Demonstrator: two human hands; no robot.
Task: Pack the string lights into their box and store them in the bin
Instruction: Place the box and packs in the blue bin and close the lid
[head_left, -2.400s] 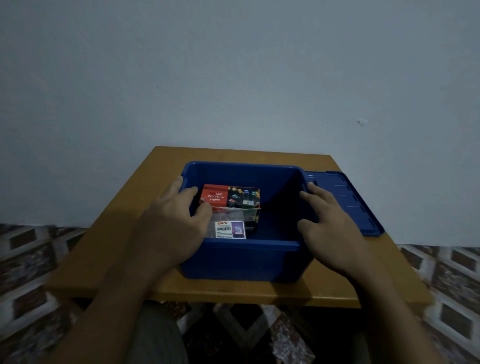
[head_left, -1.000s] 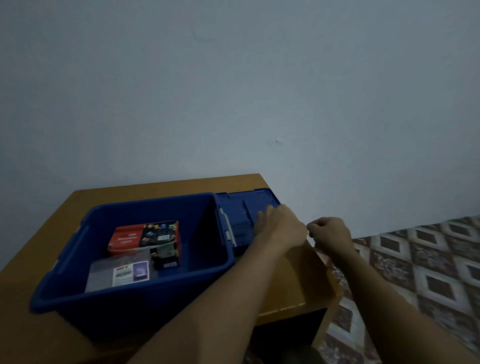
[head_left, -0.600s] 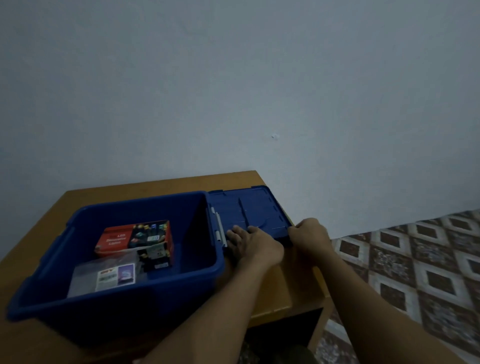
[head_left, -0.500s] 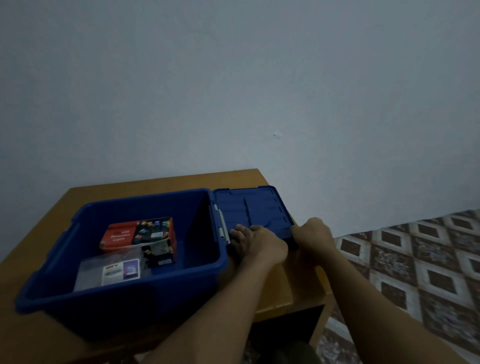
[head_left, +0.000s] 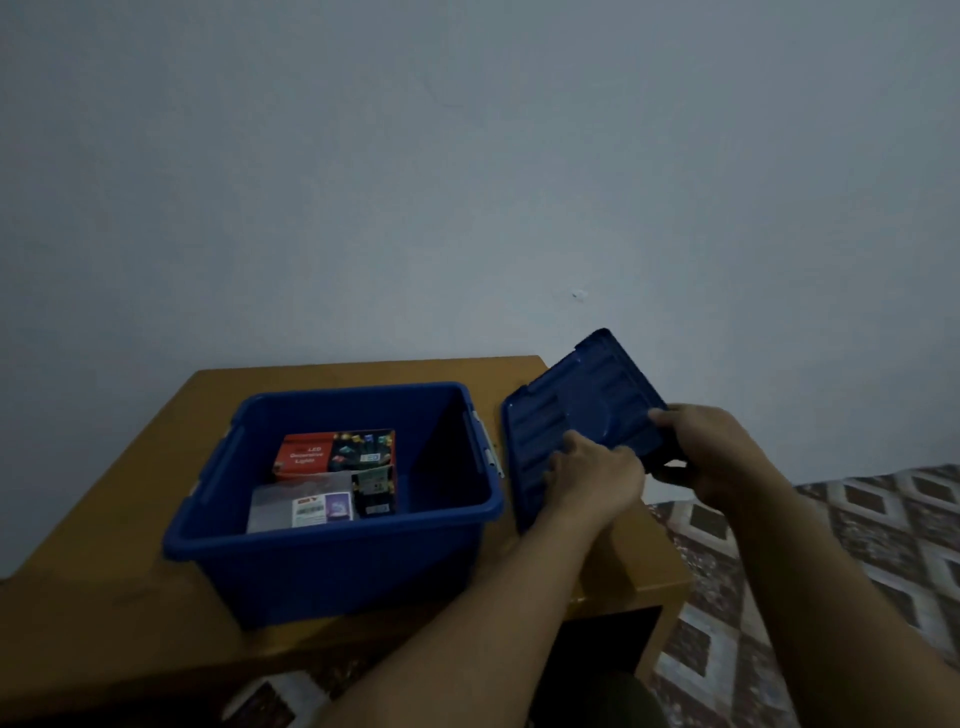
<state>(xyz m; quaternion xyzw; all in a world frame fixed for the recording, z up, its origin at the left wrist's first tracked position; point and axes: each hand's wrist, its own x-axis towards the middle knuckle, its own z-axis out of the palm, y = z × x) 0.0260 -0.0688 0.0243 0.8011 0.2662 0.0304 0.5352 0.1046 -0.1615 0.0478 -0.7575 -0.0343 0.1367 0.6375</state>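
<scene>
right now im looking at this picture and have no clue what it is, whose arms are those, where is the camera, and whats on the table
There is no machine here. The arms belong to a person, and the camera sits on their head, looking forward and down, so you see roughly what they see.

A wooden table stands against a plain wall. On it is an open blue bin. Inside lie the red LED lights box and a clear plastic packet with a label.

The left hand and right hand both grip the bin's blue lid, which is tilted up to the right of the bin, not yet on it.
</scene>
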